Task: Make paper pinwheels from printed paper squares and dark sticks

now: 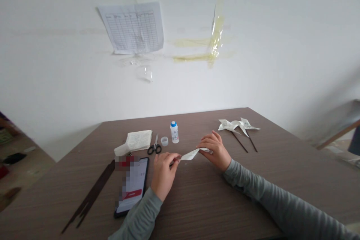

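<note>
Left hand (163, 174) and right hand (215, 150) hold paper strip (192, 154) stretched left-right.

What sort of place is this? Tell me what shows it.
Probably a room used as a craft workspace: a wooden table against a white wall, with scissors, a small bottle and paper pinwheels on it. Both the left hand and right hand hold folded paper.

Phone (132, 187), lower left: upper screen pixelated, unreadable.
Printed sheet (134, 27), upper centre: table entries too small to read.
Bottle (174, 132): label illegible.
Paper strip (191, 154): both ends covered by left hand (164, 174) and right hand (215, 150).
Sleeves (140, 217): cut off by bottom edge.
</note>
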Action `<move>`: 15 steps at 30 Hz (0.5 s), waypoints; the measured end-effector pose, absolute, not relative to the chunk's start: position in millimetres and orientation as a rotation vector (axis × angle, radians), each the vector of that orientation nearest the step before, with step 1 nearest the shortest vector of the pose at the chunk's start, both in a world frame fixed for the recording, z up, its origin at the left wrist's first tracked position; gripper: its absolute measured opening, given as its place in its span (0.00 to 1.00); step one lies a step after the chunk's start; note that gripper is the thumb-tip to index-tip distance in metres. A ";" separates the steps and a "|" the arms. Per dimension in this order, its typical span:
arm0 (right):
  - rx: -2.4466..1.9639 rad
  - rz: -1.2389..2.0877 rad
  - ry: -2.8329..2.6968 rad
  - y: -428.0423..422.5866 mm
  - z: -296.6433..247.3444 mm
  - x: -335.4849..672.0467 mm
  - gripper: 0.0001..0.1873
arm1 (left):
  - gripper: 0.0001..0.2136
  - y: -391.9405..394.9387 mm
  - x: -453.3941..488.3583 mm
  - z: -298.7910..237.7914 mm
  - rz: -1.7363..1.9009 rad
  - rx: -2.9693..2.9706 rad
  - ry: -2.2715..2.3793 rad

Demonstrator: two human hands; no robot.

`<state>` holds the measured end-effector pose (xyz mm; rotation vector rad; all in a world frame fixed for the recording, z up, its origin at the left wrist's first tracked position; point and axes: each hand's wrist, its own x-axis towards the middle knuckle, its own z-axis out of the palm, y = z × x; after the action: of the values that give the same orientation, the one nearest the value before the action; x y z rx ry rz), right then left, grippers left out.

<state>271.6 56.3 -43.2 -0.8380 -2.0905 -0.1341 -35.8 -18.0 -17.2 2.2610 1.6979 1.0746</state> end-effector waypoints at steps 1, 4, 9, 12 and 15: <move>-0.849 -0.120 -2.107 56.0 -37.9 271.5 0.10 | 0.15 -17.9 -36.3 -16.9 1.076 2.256 1.698; -0.857 -0.073 -2.155 57.7 -24.8 272.1 0.06 | 0.14 -16.8 -38.4 -16.3 1.083 2.245 1.691; -0.865 0.014 -2.240 67.1 -10.2 279.6 0.05 | 0.11 -13.3 -46.3 -12.9 1.092 2.203 1.700; -0.830 0.089 -2.317 73.2 -3.2 287.4 0.02 | 0.10 -10.5 -52.3 -11.6 1.065 2.175 1.724; -0.767 0.170 -2.369 77.7 2.1 292.7 0.11 | 0.11 -7.7 -55.7 -15.0 1.006 2.169 1.724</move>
<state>292.7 77.7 2.1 -0.7673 -2.3691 0.1704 -55.7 -7.7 -15.0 2.1692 1.7236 1.0063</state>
